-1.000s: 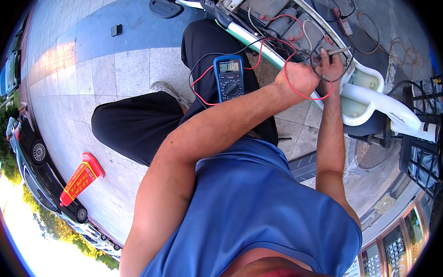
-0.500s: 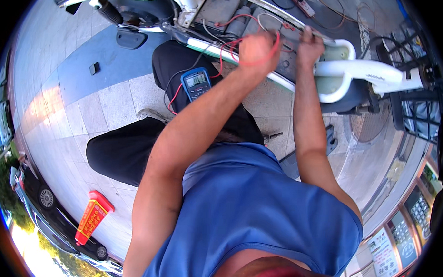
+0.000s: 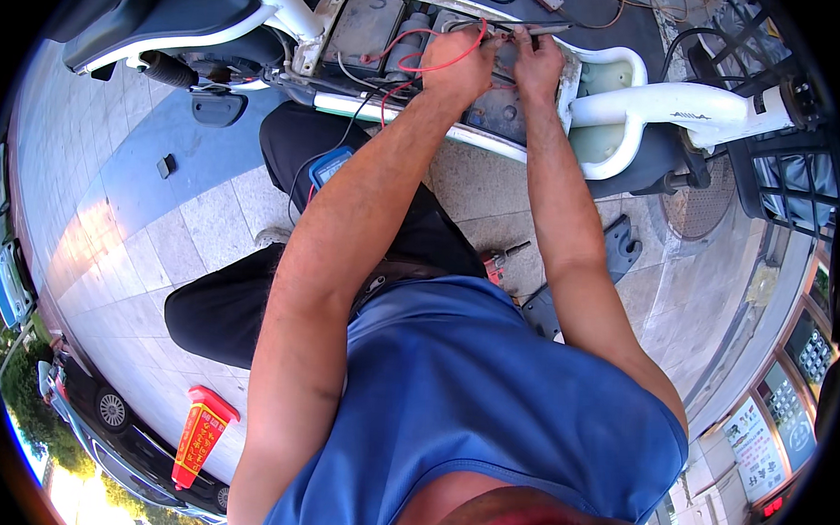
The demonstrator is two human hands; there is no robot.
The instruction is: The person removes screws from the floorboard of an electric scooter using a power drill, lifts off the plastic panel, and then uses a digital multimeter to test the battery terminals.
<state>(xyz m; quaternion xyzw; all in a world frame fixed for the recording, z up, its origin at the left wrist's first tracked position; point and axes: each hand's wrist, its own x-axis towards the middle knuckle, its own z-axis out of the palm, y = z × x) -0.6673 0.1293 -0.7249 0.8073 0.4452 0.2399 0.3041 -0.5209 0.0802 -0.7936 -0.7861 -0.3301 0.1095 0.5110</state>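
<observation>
Both hands are over the open battery bay of a white electric scooter (image 3: 666,108). My left hand (image 3: 456,66) is closed above the dark batteries (image 3: 368,27), its fingertips pointing right; what they pinch is hidden. A thin red wire (image 3: 464,53) loops across the back of that hand. Close beside it, my right hand (image 3: 539,72) has bent fingers pressed together at the bay's far side, near a slim grey pointed piece (image 3: 550,29); its grip is unclear. A blue multimeter (image 3: 327,168) rests on my left thigh, partly covered by my left forearm.
Red-handled pliers or a similar tool (image 3: 496,265) and a grey plastic panel (image 3: 621,246) lie on the paving to my right. A small black block (image 3: 166,167) is on the ground at left. Farther off are a red cone (image 3: 201,435) and a parked black car (image 3: 110,407).
My hands have come closer together, with my right hand moving off the bay's right end toward the batteries. The view has shifted, and my left forearm now covers more of the multimeter.
</observation>
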